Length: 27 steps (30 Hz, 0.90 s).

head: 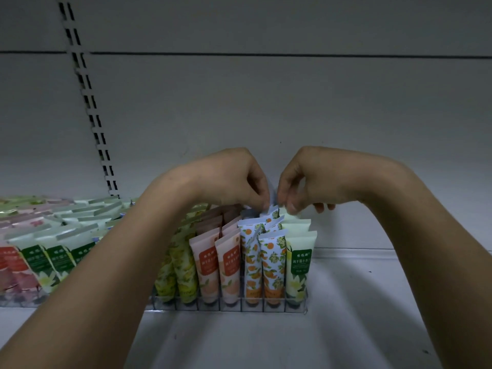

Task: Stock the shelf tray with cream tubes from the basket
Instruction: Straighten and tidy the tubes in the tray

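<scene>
Shelf (346,328): white, bears my tray.
Tray (298,307): clear, slotted; tubes upright in rows.
Labels: Chinese print, too blurred to read.
Hands: left (234,179) and right (311,177) arched over the back row, fingertips pinching one orange-print tube's (273,213) crimp.

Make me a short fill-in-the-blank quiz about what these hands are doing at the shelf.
Both hands, left hand and right hand, pinch one tube patterned with ____ fruit.
The front tube at the tray's right end has a ____ label.
The two pink tubes stand ____ of the orange-patterned ones.

Answers: orange; green; left
</scene>
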Tool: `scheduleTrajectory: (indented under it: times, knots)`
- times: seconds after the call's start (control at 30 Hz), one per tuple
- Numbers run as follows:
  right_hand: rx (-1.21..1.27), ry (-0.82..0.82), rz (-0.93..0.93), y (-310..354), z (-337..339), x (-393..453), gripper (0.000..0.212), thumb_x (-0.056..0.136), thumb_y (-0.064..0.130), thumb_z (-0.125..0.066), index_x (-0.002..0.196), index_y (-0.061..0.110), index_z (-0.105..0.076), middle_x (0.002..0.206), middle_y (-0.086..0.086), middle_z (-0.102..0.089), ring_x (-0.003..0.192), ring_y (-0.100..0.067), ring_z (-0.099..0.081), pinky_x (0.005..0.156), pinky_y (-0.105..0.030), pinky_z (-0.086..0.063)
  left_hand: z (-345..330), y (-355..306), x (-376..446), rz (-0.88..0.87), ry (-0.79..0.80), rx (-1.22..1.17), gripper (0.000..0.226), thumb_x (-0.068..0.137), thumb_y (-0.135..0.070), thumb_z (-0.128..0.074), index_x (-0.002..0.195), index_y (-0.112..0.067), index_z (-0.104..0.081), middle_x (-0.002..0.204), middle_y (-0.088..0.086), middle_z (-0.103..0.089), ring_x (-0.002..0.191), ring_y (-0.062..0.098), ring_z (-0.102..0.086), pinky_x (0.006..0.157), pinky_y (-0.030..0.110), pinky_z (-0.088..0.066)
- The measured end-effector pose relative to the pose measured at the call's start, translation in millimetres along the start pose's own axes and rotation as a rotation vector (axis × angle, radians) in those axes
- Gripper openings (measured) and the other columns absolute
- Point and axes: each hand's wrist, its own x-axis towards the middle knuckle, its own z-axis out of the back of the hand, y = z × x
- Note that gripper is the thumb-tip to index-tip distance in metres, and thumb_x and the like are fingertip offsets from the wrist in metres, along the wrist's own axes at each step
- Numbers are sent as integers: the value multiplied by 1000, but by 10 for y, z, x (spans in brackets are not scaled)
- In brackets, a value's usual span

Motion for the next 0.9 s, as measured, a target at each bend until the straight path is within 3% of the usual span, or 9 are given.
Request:
scheduleTrajectory:
  times: [0.1, 0.2, 0.4, 0.5, 0.63, 0.77, 0.9]
  knots:
    - [82, -23, 82, 57, 53, -41, 9, 77, 20, -79, 82, 27, -76, 73, 7, -72, 45, -5, -54, 43, -18, -44, 141, 17, -76, -22, -38, -10, 4, 75, -23, -77, 74, -28, -77, 57, -16, -67, 48, -6, -54, 50, 10, -42]
    - [88, 40, 128, 148, 43, -53, 7, 76, 24, -80, 80, 28, -76, 71, 9, -72, 46, -5, -54, 43, -17, -43, 202, -2, -138, -10, 39, -3, 4, 73, -26, -78, 75, -29, -77, 57, -15, -67, 49, -6, -53, 48, 7, -38]
    - [2, 75, 66, 200, -55, -23, 5, 76, 22, -80, 77, 23, -75, 66, 7, -70, 43, -2, -52, 40, -15, -41, 88, -43, -100, 55, 131, 45, 4, 73, -26, -80, 75, -28, -77, 63, -14, -70, 55, -5, -58, 61, 19, -46]
    - [-5, 54, 60, 217, -79, -7, 5, 76, 20, -79, 74, 22, -75, 68, 3, -70, 41, -3, -50, 38, -15, -38, 59, -40, -76, 47, 110, 68, 5, 73, -25, -79, 72, -28, -76, 60, -17, -68, 51, -7, -55, 55, 13, -44]
    - [7, 56, 66, 215, -31, -47, 4, 77, 21, -79, 76, 22, -75, 60, 9, -66, 41, -2, -50, 39, -16, -39, 72, -29, -75, 43, 120, 36, 4, 73, -25, -80, 75, -27, -77, 59, -16, -68, 50, -8, -54, 49, 7, -40]
    - [5, 33, 20, 106, 114, -150, 5, 76, 24, -80, 77, 26, -75, 69, 9, -71, 43, -1, -51, 40, -16, -40, 102, -27, -85, 20, 93, -31, 9, 75, -32, -79, 78, -25, -77, 63, -13, -70, 52, -3, -55, 49, 11, -41]
    - [-55, 136, -67, 71, 114, -174, 7, 76, 22, -80, 79, 26, -75, 83, 2, -74, 46, 1, -53, 41, -15, -40, 73, -63, -78, -19, 120, -45, 11, 74, -36, -79, 79, -26, -77, 70, -11, -72, 59, 1, -59, 57, 17, -46]
